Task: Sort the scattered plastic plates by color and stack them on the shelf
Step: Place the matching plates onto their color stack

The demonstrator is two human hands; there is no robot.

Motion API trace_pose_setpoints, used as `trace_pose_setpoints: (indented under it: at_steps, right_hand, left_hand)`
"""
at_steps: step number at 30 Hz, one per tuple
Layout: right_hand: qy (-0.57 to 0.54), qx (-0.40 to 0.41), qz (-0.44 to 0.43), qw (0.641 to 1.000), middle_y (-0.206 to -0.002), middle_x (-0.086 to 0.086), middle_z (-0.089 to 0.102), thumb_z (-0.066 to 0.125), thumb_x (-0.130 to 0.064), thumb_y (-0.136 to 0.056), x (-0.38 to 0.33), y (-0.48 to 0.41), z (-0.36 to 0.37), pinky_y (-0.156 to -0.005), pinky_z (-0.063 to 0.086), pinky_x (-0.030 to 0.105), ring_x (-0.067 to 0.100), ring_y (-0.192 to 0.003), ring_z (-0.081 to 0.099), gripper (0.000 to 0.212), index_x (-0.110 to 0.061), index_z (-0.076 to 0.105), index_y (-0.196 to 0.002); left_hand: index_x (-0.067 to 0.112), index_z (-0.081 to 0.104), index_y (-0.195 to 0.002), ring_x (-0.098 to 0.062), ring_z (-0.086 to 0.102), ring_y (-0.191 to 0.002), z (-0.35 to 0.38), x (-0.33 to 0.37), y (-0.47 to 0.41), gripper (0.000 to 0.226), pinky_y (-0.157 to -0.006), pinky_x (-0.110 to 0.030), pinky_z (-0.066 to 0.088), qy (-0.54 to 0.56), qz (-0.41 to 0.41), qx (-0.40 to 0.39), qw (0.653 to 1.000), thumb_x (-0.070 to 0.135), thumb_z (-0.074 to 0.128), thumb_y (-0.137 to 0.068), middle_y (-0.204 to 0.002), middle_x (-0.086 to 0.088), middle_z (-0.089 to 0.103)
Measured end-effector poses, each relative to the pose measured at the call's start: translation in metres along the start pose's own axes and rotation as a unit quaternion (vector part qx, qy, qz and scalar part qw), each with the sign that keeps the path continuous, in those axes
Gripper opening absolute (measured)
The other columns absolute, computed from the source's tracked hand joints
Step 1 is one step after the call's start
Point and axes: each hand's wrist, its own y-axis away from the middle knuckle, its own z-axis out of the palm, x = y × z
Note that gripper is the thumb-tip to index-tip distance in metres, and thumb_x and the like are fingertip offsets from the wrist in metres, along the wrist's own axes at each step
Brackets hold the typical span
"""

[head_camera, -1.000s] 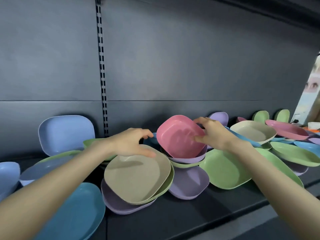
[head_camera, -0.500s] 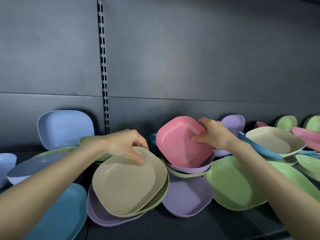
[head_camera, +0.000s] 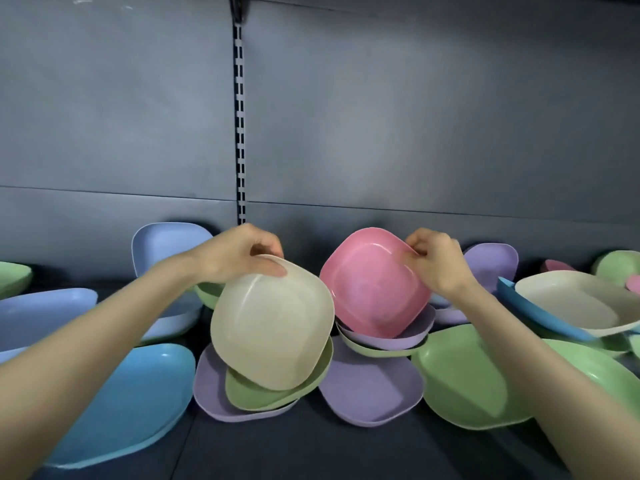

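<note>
Centrally, a beige rounded-square plastic plate [head_camera: 273,323] stood tilted up, its hollow facing the camera. The left hand [head_camera: 239,254] gripped its upper rim, thumb on the inner face and fingers curled over the edge behind. Its lower edge rested in a green plastic plate [head_camera: 273,396], which lay in a lilac plastic plate [head_camera: 214,393] on the dark shelf [head_camera: 311,445].

Just to the right, a pink rounded-square plastic plate [head_camera: 374,285] was tilted up likewise. The right hand [head_camera: 436,261] pinched its upper right rim between thumb and curled fingers. Its lower edge sat in a second lilac plate [head_camera: 388,339].

Farther out, a flat lilac plate [head_camera: 370,386] lay in front, a large green plate [head_camera: 460,379] under the right forearm, and a sky-blue plate [head_camera: 131,400] under the left forearm. A periwinkle plate [head_camera: 162,244] leaned against the grey back panel [head_camera: 381,116] behind the left hand, near the slotted upright [head_camera: 239,133].
</note>
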Motion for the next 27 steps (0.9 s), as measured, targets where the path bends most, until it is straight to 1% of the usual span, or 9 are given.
trace_pose_setpoints:
  at_steps: [4,8,10,13,16,20,22,24,27]
  right_hand:
    - [-0.027,0.040,-0.042,0.998,-0.061,-0.005,0.058,0.061,-0.016,-0.088,-0.018,0.003,-0.006,-0.063,0.036,0.029,0.024,-0.069,0.049,0.015,-0.016,0.051,-0.077]
    - [-0.077,0.063,-0.068,0.993,-0.078,-0.001,0.062,0.055,-0.010,-0.089,-0.042,0.008,-0.007,-0.064,0.034,0.024,0.023,-0.076,0.053,0.003,-0.012,0.057,-0.091]
    - [-0.095,0.065,-0.071,0.991,-0.085,0.000,0.061,0.055,-0.007,-0.089,-0.058,0.013,-0.004,-0.063,0.031,0.020,0.021,-0.079,0.052,0.014,-0.008,0.061,-0.101]
    - [-0.113,0.044,-0.068,0.990,-0.086,0.001,0.061,0.056,-0.005,-0.087,-0.081,0.021,0.004,-0.063,0.031,0.019,0.021,-0.080,0.053,0.020,-0.008,0.064,-0.105]
    - [-0.133,0.019,-0.071,0.988,-0.080,0.003,0.061,0.054,-0.005,-0.086,-0.102,0.028,0.015,-0.062,0.033,0.025,0.022,-0.075,0.051,0.017,-0.008,0.066,-0.098]
    - [-0.140,0.012,-0.079,0.987,-0.072,0.021,0.055,0.052,-0.004,-0.087,-0.138,0.041,0.039,-0.056,0.031,0.032,0.023,-0.067,0.039,0.014,0.005,0.063,-0.088]
    - [-0.147,0.007,-0.086,0.985,-0.078,0.025,0.060,0.053,-0.004,-0.088,-0.161,0.051,0.055,-0.057,0.029,0.031,0.023,-0.067,0.041,0.013,0.004,0.063,-0.089]
    - [-0.151,0.002,-0.099,0.984,-0.078,0.021,0.062,0.053,-0.005,-0.088,-0.187,0.063,0.074,-0.057,0.028,0.029,0.024,-0.068,0.044,0.012,0.001,0.064,-0.090]
    - [-0.159,0.001,-0.107,0.981,-0.078,0.019,0.063,0.051,-0.003,-0.089,-0.228,0.083,0.108,-0.056,0.028,0.029,0.025,-0.069,0.046,0.013,0.001,0.064,-0.091]
  left_hand:
    - [0.013,0.058,-0.078,0.001,0.048,-0.053,-0.015,0.010,0.018,0.012,-0.052,-0.011,0.037,0.010,-0.014,0.098,0.995,0.019,0.064,-0.088,-0.057,0.014,0.059]
    - [0.019,0.050,-0.078,-0.006,0.040,-0.051,-0.025,0.016,0.046,0.016,-0.050,-0.018,0.033,-0.025,-0.030,0.212,0.977,0.022,0.057,-0.092,-0.056,0.009,0.050]
    - [0.018,0.051,-0.082,-0.014,0.045,-0.059,-0.027,0.017,0.062,0.014,-0.054,-0.025,0.036,-0.047,-0.041,0.246,0.967,0.023,0.055,-0.093,-0.065,0.003,0.054]
    - [0.017,0.056,-0.088,-0.018,0.051,-0.071,-0.035,0.017,0.088,0.010,-0.062,-0.025,0.040,-0.082,-0.046,0.284,0.954,0.023,0.052,-0.095,-0.076,0.006,0.059]
    - [0.014,0.062,-0.091,-0.021,0.052,-0.074,-0.049,0.012,0.115,0.013,-0.066,-0.026,0.041,-0.081,-0.060,0.313,0.944,0.019,0.050,-0.095,-0.080,0.003,0.062]
    - [0.005,0.063,-0.087,-0.025,0.046,-0.068,-0.075,0.000,0.160,0.036,-0.064,-0.036,0.043,-0.092,-0.114,0.335,0.931,0.038,0.047,-0.086,-0.076,-0.013,0.063]
    - [0.004,0.061,-0.084,-0.025,0.045,-0.068,-0.090,-0.008,0.186,0.029,-0.062,-0.033,0.041,-0.104,-0.128,0.353,0.921,0.030,0.051,-0.092,-0.075,-0.014,0.061]
    - [0.006,0.060,-0.081,-0.024,0.046,-0.068,-0.106,-0.017,0.215,0.022,-0.060,-0.027,0.040,-0.112,-0.138,0.368,0.913,0.020,0.051,-0.095,-0.072,-0.008,0.059]
    - [0.013,0.060,-0.082,-0.025,0.049,-0.069,-0.135,-0.036,0.262,0.018,-0.061,-0.026,0.041,-0.120,-0.158,0.376,0.905,0.019,0.049,-0.095,-0.070,-0.003,0.058]
